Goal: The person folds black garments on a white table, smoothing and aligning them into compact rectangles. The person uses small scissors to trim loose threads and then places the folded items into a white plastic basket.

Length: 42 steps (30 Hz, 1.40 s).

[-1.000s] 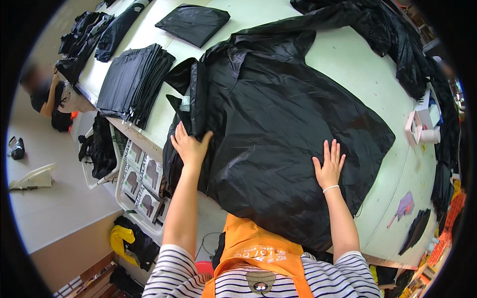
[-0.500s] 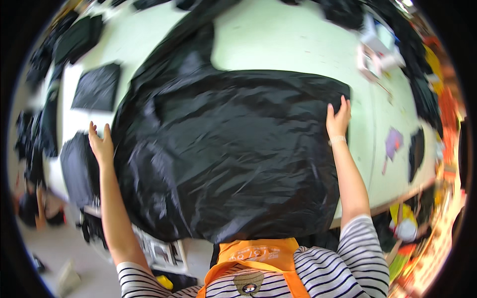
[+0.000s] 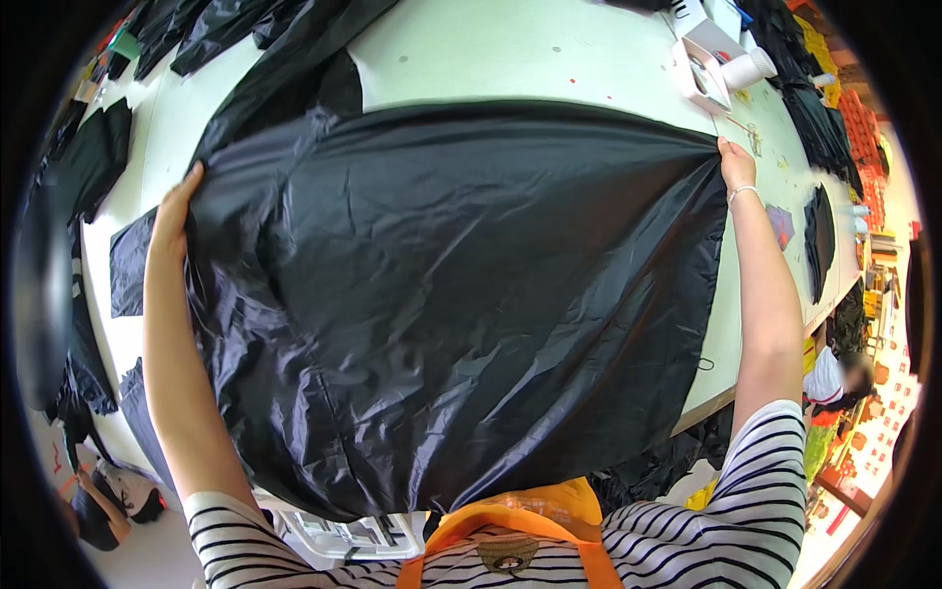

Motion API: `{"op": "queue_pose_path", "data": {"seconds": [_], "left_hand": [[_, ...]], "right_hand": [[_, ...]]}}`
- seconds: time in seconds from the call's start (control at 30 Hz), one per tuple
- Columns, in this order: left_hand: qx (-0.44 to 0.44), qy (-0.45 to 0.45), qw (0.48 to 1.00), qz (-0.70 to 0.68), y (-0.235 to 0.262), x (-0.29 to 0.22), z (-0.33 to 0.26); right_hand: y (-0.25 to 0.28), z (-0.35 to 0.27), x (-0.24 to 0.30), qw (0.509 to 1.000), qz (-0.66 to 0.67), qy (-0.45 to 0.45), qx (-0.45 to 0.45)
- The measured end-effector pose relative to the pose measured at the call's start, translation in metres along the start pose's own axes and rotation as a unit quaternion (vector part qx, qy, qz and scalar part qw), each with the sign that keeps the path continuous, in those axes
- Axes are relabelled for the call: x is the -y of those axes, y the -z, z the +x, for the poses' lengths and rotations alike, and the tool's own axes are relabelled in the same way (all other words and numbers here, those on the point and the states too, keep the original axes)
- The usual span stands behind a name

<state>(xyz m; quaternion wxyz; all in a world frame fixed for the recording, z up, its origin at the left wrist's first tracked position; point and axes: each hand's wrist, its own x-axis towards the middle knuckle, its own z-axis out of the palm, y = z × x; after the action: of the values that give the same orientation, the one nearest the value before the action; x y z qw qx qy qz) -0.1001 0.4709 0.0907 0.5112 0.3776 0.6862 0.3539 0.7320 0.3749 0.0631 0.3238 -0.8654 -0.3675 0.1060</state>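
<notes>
A large piece of shiny black fabric (image 3: 471,285), perhaps part of a garment, spreads across the table and hangs over its near edge toward my apron. A long sleeve-like strip (image 3: 294,59) runs from it to the far left. My right hand (image 3: 736,165) is closed on its far right corner, and folds fan out from that pinch. At the far left edge, my left hand (image 3: 177,204) grips the fabric, its fingers partly hidden. Between both hands the far edge is pulled fairly straight.
Folded black pieces (image 3: 132,265) lie on the pale table (image 3: 471,59) at left, with black garments (image 3: 98,157) beyond. An open box (image 3: 702,77) and a white cylinder (image 3: 749,69) stand far right. A purple piece (image 3: 780,226) and black cloth (image 3: 817,243) lie at right.
Both hands have moved farther away and apart. My right hand, which lay open on the fabric, now pinches its corner. My left hand, open beside it before, now holds the edge. The fabric is stretched wider.
</notes>
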Motion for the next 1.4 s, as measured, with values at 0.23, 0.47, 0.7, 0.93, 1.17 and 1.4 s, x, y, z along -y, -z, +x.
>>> {"op": "queue_pose_path", "data": {"seconds": [0.23, 0.47, 0.7, 0.93, 1.17, 1.4], "left_hand": [[-0.253, -0.239, 0.921, 0.172, -0.005, 0.038, -0.003], [-0.204, -0.196, 0.749, 0.599, -0.035, 0.172, -0.3], [-0.252, -0.075, 0.762, 0.591, -0.004, 0.262, -0.355], [-0.317, -0.131, 0.737, 0.582, -0.042, 0.235, -0.267], [-0.305, -0.181, 0.757, 0.549, -0.059, 0.199, -0.281], [-0.239, -0.11, 0.741, 0.617, -0.041, 0.27, -0.409]], "right_hand": [[-0.031, -0.003, -0.024, 0.996, -0.076, 0.005, -0.054], [0.015, -0.353, 0.047, 0.896, -0.23, 0.323, 0.201], [-0.004, -0.397, -0.024, 0.903, -0.314, 0.248, 0.153], [-0.052, -0.297, -0.009, 0.906, -0.302, 0.282, 0.093], [-0.034, -0.305, 0.027, 0.881, -0.267, 0.358, 0.158], [0.1, -0.421, -0.1, 0.849, -0.345, 0.344, 0.207]]}}
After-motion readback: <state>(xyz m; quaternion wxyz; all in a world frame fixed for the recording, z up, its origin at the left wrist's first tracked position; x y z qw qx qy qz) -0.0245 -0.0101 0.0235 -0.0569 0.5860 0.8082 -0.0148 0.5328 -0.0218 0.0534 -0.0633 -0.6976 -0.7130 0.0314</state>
